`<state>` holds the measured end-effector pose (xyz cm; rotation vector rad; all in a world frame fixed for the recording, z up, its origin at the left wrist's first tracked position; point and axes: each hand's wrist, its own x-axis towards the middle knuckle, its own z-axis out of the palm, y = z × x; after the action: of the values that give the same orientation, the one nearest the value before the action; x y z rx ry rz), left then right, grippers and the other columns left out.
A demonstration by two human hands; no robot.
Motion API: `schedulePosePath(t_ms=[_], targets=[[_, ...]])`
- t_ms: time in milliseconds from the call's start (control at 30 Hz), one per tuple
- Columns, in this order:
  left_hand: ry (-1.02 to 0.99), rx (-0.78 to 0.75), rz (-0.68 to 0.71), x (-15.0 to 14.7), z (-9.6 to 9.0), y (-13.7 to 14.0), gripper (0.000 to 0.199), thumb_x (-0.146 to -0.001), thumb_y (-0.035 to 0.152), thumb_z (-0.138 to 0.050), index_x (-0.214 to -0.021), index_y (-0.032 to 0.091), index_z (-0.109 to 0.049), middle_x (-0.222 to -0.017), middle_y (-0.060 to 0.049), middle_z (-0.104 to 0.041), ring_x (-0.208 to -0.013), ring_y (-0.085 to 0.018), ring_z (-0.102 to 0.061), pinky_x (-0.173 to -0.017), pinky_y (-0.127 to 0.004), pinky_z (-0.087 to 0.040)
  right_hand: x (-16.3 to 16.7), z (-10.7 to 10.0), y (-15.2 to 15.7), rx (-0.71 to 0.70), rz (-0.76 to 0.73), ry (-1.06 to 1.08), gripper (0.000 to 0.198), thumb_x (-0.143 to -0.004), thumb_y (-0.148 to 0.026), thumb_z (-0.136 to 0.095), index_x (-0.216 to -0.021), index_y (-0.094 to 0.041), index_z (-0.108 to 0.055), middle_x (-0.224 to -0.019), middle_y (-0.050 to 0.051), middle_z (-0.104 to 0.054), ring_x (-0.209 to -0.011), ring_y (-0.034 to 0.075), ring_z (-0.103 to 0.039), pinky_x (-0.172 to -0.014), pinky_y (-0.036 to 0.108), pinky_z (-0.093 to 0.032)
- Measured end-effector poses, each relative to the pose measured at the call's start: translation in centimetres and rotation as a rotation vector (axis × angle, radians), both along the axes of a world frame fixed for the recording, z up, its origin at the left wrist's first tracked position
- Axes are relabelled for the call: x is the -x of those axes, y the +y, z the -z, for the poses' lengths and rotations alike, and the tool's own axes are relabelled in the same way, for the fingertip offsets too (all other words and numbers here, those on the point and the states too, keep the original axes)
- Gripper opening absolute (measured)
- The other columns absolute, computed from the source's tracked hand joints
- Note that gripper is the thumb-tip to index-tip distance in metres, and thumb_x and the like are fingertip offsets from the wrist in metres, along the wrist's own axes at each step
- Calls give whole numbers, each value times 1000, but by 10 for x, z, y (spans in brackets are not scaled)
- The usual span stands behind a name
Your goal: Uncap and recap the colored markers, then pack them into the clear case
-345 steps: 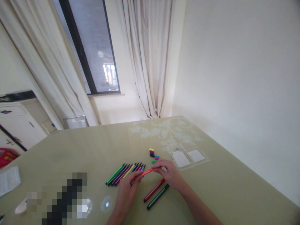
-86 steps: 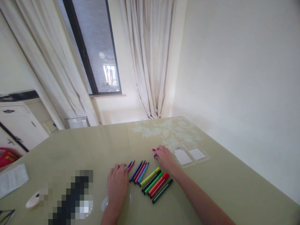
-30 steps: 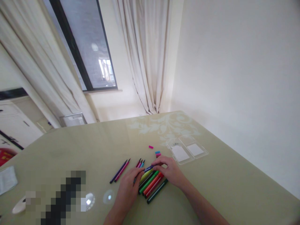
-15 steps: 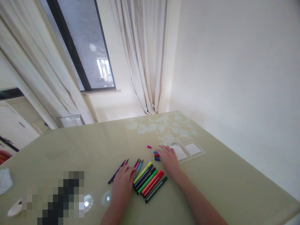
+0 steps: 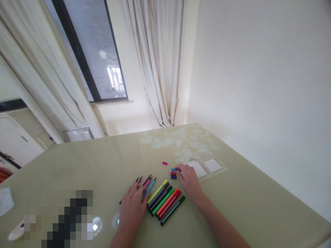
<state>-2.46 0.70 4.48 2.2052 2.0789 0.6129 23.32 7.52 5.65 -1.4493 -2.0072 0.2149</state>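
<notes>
My left hand [image 5: 134, 199] lies palm down over several uncapped markers, its fingers spread across them. A light blue marker [image 5: 149, 189] is beside its thumb, and dark tips of pink and purple ones poke out past the fingers. My right hand [image 5: 190, 181] is curled at a small stack of loose marker caps [image 5: 173, 173], finger and thumb closed at the light blue cap [image 5: 173, 169] on the far side. A single pink cap [image 5: 164, 163] lies apart beyond them. Between the hands, capped markers [image 5: 165, 199] in yellow, blue, black, green and red lie side by side; a dark green marker [image 5: 172, 210] is rightmost.
A clear plastic case [image 5: 213, 165] with white inserts lies open just beyond my right hand. On the left of the glossy table [image 5: 245, 203] are a white cloth or tissue [image 5: 5, 201], a white oval object [image 5: 17, 231] and a blurred-out dark shape.
My left hand has shifted slightly left, showing more of the light blue marker. My right fingers have drawn in and curled, and the caps sit closer in line.
</notes>
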Motion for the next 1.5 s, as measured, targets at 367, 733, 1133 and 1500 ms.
schedulePosePath(t_ms=[367,733,1133,1500], targets=[[-329,-173,112,-6,3,4,23,-99,43,-55,-104,27,-72,-106,-5,-76,-103,-29,-68,-94,-47,-53,11,-7,-14,30,-233,440,18,-98,-34,-59,-101,-24,-73,-98,6,-76,-93,21,-69,-88,36,-54],[-343,-189,132,-7,2,2,22,-100,42,-55,-103,27,-72,-106,-5,-75,-102,-28,-69,-94,-48,-54,11,-9,-16,23,-237,441,19,-100,-34,-59,-101,-23,-74,-98,6,-76,-95,22,-69,-89,36,-54],[-441,-181,190,-14,0,1,33,-101,47,-51,-103,25,-75,-103,-8,-78,-98,-26,-73,-89,-42,-60,9,-11,-16,159,-318,478,19,-96,-37,-64,-99,-25,-78,-95,4,-78,-86,20,-71,-84,33,-55],[-429,-182,228,-20,-4,-3,26,-101,43,-55,-99,27,-76,-96,-4,-78,-91,-23,-73,-83,-35,-60,5,-11,-14,281,-312,526,22,-91,-43,-70,-93,-25,-81,-90,5,-80,-101,28,-73,-97,45,-54]])
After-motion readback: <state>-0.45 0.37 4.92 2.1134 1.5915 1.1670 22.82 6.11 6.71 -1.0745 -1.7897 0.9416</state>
